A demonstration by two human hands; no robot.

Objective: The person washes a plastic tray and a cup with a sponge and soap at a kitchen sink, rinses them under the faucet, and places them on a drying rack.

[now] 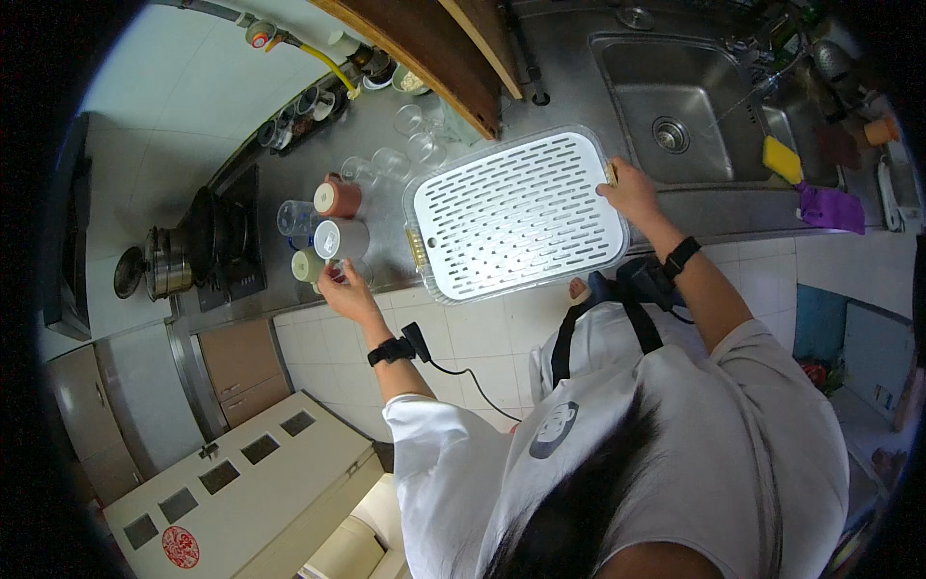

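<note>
My right hand [631, 189] grips the gold handle at the right end of a clear plastic tray [427, 284] with a white slotted drain insert [521, 217]. The tray's near edge reaches past the counter's edge. At the left, my left hand [350, 289] is at an upside-down white mug [346, 239], thumb and finger near its lower rim; whether it grips the mug is unclear. Around that mug stand a terracotta-coloured mug [338, 199], a pale green mug [308, 265] and a clear cup [295, 217]. Several clear glasses [391, 164] stand behind the tray's left end.
A steel sink [673, 108] lies at the right, with a yellow sponge [781, 159] and purple cloth [832, 210] beside it. An open wooden cabinet door [427, 65] hangs over the counter. A cooktop [242, 239] with pots is at the left, near a spice rack [300, 119].
</note>
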